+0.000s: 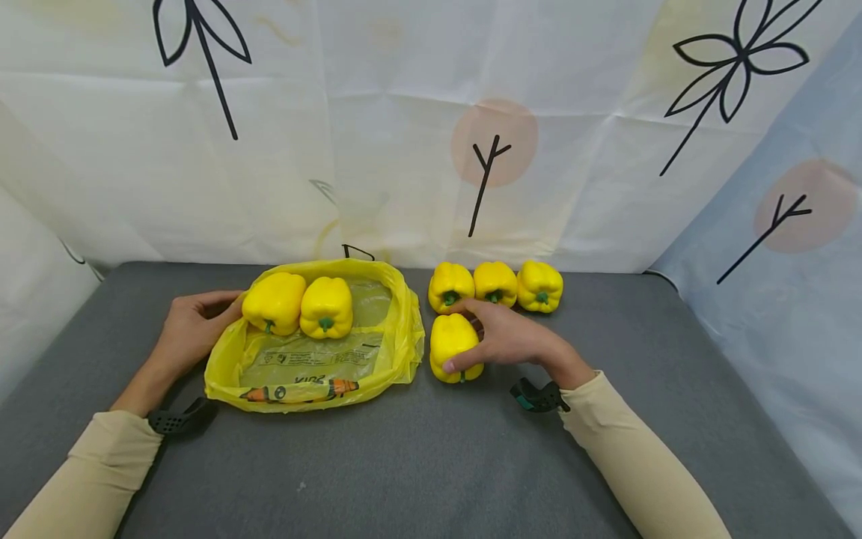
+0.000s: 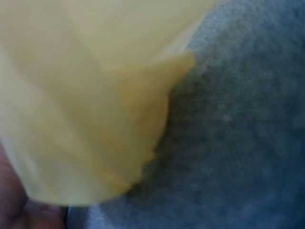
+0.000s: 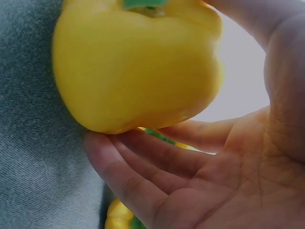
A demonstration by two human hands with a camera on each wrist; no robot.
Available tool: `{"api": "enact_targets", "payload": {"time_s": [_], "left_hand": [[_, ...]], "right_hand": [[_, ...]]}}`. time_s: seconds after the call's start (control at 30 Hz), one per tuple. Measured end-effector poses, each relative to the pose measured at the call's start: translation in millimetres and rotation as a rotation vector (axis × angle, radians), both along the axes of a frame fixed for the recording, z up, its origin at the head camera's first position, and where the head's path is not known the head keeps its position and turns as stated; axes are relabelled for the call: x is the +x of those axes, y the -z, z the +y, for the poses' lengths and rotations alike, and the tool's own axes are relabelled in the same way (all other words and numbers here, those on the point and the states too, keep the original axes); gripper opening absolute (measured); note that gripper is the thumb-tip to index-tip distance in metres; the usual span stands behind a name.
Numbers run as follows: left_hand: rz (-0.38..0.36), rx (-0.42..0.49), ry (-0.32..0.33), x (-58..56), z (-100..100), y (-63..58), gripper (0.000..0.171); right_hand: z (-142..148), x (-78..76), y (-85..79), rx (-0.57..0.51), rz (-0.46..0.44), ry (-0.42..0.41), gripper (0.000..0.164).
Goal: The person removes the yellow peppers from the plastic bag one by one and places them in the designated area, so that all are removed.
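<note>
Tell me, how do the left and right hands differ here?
The left hand grips the yellow bag; the right hand holds a pepper between thumb and fingers.
The left hand is at the bag's left edge; the right hand is beyond its right side.
Both are bare, with dark bands at the wrists.

left wrist | bag (image 2: 86,114) blurred | left hand (image 2: 9,186) cropped, apparently part-hidden

Nothing reads clearly: the yellow bag (image 1: 405,329) at left bears dark lettering (image 1: 310,379) and fine print (image 1: 303,358) (both too indistinct).
</note>
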State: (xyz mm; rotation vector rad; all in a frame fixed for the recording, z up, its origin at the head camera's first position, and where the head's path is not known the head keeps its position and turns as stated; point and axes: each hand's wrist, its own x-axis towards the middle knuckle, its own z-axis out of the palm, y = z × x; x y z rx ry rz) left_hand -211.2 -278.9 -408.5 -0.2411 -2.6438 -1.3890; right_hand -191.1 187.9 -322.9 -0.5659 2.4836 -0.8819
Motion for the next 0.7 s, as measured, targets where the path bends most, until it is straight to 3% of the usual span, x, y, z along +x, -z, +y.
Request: {"api": "enact_targets", "payload": {"time_s": [0.47, 0.7], "left_hand": [[0.018, 0.018, 0.017, 1.6, 1.4, -0.1, 0.042], [0.006, 0.014, 0.013, 1.5, 1.2, -1.4, 0.043]], "right_hand": [[-3.1, 0.7, 0.9, 0.042, 0.042, 0.026, 0.077], [-3.2, 1.4, -1.3, 0.063, 0.045, 0.037, 0.080]]}}
